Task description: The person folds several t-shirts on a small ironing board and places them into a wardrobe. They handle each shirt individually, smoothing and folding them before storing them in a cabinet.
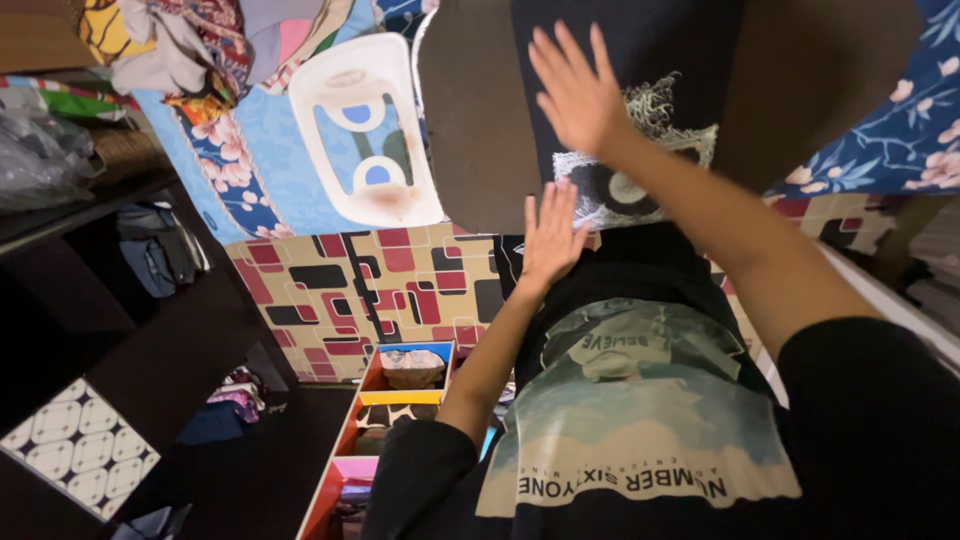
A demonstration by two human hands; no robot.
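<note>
A black garment (665,45) with a pale grey-white print (675,120) lies spread flat on the bed in front of me. My right hand (578,92) rests flat on its upper part, fingers spread, just left of the print. Lower down, my left hand (550,238) lies palm-down near the garment's left edge with fingers apart. Neither hand grips anything. My own black printed shirt (640,400) fills the bottom of the head view and hides the garment's near end.
A white plastic stool-like object (365,130) lies on a blue floral sheet (245,170), beside a heap of clothes (180,40). The mattress side (340,285) shows red and black squares. Below stands a colourful compartment box (400,395); dark shelves (150,255) at left.
</note>
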